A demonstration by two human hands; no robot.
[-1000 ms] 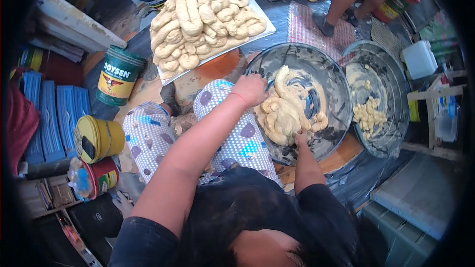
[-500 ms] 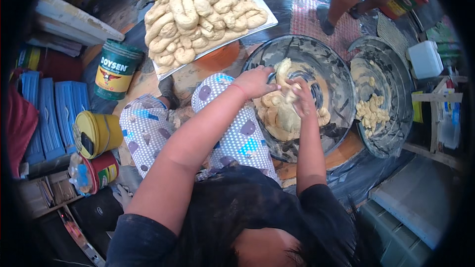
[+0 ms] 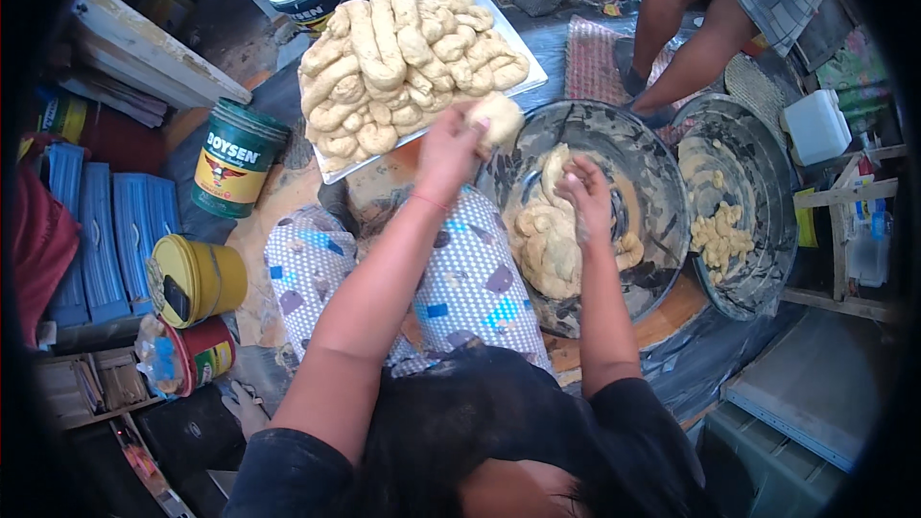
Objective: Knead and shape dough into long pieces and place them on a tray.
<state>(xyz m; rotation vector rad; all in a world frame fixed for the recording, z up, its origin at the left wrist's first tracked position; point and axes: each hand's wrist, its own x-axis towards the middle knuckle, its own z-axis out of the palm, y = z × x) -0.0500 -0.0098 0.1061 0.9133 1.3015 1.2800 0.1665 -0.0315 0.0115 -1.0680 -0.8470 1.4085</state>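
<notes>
My left hand [image 3: 451, 149] is closed on a tan dough-like lump [image 3: 497, 121], held up between the tray and the big basin. The wide black basin [image 3: 652, 182], its inside smeared with residue, holds a larger tan dough-like mass [image 3: 552, 235] with a thick strip [image 3: 554, 168] rising from it. Beside that strip my right hand [image 3: 590, 197] hovers with bent, parted fingers and nothing visible in them. At the upper left, a white tray [image 3: 526, 43] carries a high heap of tan rolls and lumps [image 3: 384, 67].
A second black basin [image 3: 767, 259] with small tan pieces stands at the right. Green [image 3: 235, 158], yellow [image 3: 206, 278] and red buckets [image 3: 197, 355] line the left. Another person's legs [image 3: 686, 29] are close behind the basins. A white container [image 3: 815, 125] stands far right.
My left hand has moved left and away from the basin toward the tray, carrying a lump. My right hand stays over the basin. The view has shifted, and the other person's legs have moved.
</notes>
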